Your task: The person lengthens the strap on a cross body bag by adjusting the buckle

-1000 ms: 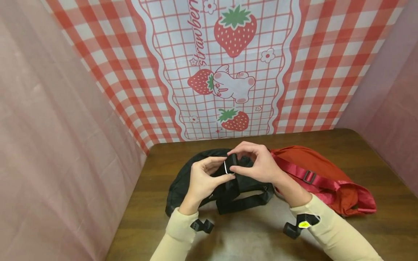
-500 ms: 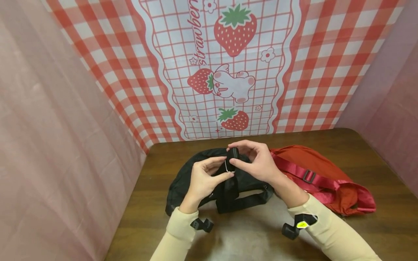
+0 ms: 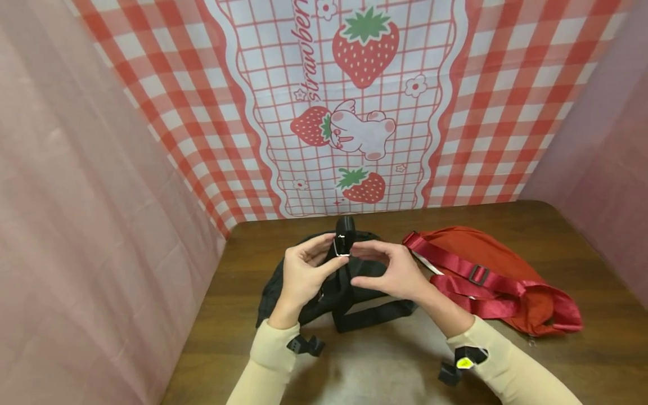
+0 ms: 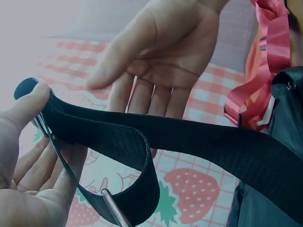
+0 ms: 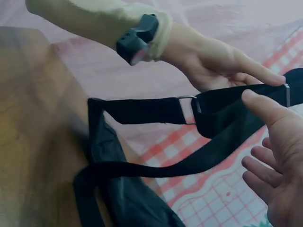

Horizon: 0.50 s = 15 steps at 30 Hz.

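Observation:
A black bag (image 3: pixel 275 292) lies on the table, partly hidden behind both hands. Its black strap (image 4: pixel 203 135) is raised and doubled back in a loop. My left hand (image 3: pixel 304 275) pinches the strap at a metal slider buckle (image 3: pixel 342 255) between thumb and fingers. Further along the strap is a second metal ring (image 5: pixel 189 109), clear of both hands. My right hand (image 3: pixel 397 273) is just right of the strap, its thumb and fingers spread apart and nothing gripped. In the left wrist view, the right hand's palm (image 4: pixel 173 61) shows beyond the strap, fingers extended.
A red bag (image 3: pixel 471 244) with a pinkish-red strap (image 3: pixel 455 261) lies on the wooden table (image 3: pixel 562 242) to the right. Behind the table hangs a strawberry-print checked cloth (image 3: pixel 354 185). Pink curtains (image 3: pixel 101 225) close off the sides.
The right hand has released the strap, moved down, and spread its fingers. The left hand has shifted slightly left with the buckle, and a strap loop now stands up above it.

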{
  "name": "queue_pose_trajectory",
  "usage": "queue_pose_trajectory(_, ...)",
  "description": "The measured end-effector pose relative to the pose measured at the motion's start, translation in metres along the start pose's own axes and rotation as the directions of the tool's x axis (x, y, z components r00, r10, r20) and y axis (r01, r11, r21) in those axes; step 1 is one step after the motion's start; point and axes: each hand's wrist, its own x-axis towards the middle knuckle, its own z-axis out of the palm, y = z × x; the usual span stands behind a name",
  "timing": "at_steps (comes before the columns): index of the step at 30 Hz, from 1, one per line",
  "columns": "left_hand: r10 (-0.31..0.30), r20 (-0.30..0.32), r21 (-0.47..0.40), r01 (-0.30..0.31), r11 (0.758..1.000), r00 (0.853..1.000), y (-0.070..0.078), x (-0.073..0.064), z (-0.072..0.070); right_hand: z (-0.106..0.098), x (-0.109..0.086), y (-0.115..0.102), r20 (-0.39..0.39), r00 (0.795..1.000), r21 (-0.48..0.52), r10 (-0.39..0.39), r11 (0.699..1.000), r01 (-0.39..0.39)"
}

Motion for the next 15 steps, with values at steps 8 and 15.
queue_pose_trajectory(8, -0.012, 0.013, 0.002, 0.012, 1.0, 1.0, 0.001, -0.001, 0.002, 0.014, -0.003, 0.001, -0.048, 0.999, -0.054, 0.001, 0.999, -0.003)
queue_pose_trajectory(15, 0.022, -0.003, -0.002, -0.022, 1.0, 1.0, 0.003, -0.002, -0.001, 0.007, -0.008, 0.01, -0.011, 1.0, -0.103, -0.029, 0.994, 0.028)
